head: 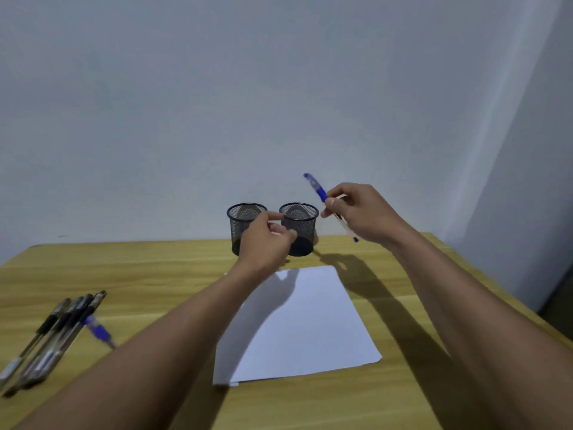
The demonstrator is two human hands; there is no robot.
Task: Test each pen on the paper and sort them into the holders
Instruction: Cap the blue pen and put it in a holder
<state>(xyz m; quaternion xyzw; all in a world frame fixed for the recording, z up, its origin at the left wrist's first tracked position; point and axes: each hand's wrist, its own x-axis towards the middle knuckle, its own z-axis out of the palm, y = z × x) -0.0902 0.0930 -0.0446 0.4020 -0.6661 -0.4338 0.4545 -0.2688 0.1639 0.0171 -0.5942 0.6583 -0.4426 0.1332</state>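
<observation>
Slanting up-left in right hand [362, 212], blue pen [319, 189]

holders [273, 228] side by side – behind paper [310, 321] | pens [52, 336] – table's [155, 274] left, well apart

L arm: bare forearm, extended fwd from lower left, wrist raised. L hand [263, 240]: back toward camera, fingers [277, 216] loosely curled, index and thumb pointed right; contents, if any, not discernible. R arm: bare forearm, extended fwd from lower right, held higher than L. R hand [362, 212]: fingers curled, pinched tilted pen [322, 193] btwn thumb and index. Hands near, not touching.
</observation>
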